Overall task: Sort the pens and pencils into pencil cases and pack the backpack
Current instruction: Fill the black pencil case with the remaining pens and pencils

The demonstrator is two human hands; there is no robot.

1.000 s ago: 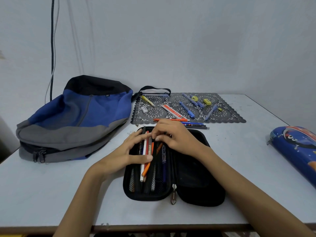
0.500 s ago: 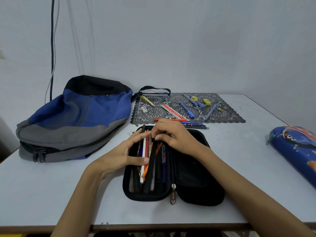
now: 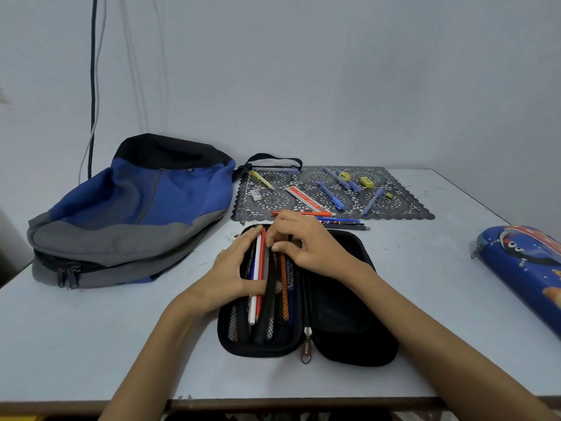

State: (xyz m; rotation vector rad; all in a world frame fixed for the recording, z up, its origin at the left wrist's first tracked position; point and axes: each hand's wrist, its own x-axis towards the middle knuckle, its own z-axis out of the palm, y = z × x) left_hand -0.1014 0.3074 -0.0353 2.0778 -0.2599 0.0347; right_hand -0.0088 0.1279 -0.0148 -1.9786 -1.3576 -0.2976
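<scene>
An open black pencil case (image 3: 349, 314) lies in the middle of the table. Its left half holds several pens and pencils, among them a white one (image 3: 258, 268) and an orange one (image 3: 284, 287). My left hand (image 3: 230, 275) rests on that half, fingers straight along the pencils and thumb pressing across them. My right hand (image 3: 306, 244) curls over the pen tops and pinches the top of a black pen (image 3: 264, 314). A blue and grey backpack (image 3: 136, 208) lies at the left. A blue printed pencil case (image 3: 522, 268) sits at the right.
A grey lace mat (image 3: 403, 208) behind the black case carries blue pens (image 3: 331, 196), a yellow pen (image 3: 262, 180), a white eraser (image 3: 256, 194), yellow sharpeners (image 3: 366, 182) and a red-white box (image 3: 308, 201). Three pens (image 3: 340, 221) lie along its front edge. A cable hangs on the wall.
The black pen has swung from a slant to nearly parallel with the other pens in the left half. My left fingers have slid a little towards the top of the case.
</scene>
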